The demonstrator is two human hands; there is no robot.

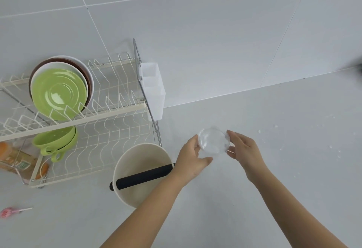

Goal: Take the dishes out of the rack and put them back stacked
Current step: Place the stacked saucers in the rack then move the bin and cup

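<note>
Both hands (193,160) pinch clear bowl (214,141) edges over open counter (274,130).

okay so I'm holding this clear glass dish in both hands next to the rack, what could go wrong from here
1. The clear glass dish is held only at its edges by the left hand and right hand; it might slip.
2. The cream pot with its black handle sits just beside your left arm; a swing toward the rack could knock it.

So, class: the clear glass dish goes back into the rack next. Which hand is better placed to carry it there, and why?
Probably the left hand. It grips the clear glass dish on the side facing the rack; the right hand, on the far side, would have to cross over.
</note>
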